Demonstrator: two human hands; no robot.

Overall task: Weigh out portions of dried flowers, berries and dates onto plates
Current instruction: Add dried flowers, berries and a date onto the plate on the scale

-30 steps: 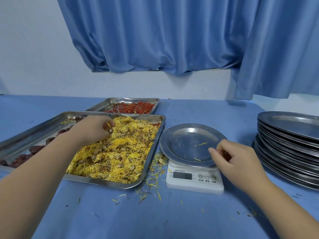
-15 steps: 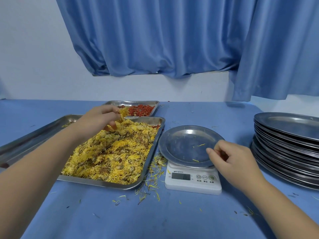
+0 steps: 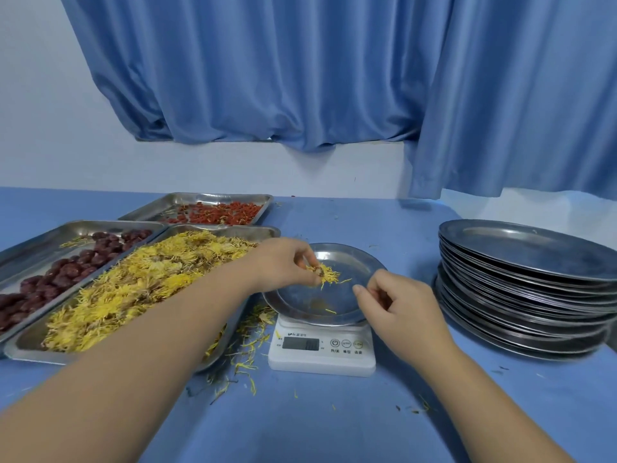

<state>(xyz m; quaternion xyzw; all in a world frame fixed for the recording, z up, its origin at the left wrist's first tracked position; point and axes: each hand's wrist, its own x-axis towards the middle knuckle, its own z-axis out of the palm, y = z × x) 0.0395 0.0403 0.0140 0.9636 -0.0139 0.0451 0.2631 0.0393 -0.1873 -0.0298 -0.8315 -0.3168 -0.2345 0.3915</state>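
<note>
Dried flowers [image 3: 326, 273] pinched by left hand [image 3: 283, 264] over plate [image 3: 354, 262] on scale [image 3: 322, 345] | right hand [image 3: 402, 307] curled at plate's right rim, grip unclear | heaped flower tray [image 3: 263, 231] just beside scale; plate stack [image 3: 521, 295] well apart, right

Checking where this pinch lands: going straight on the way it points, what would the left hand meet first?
Probably the plate, near its middle: the left hand, pinching dried flowers, points down-right over it. Height above is unclear.

Light: soft, even, bluish light is filling the scene.
Glare: stacked plates [image 3: 527, 259] are gleaming dully.
Edges: the surface [image 3: 334, 422] is bowing.
</note>
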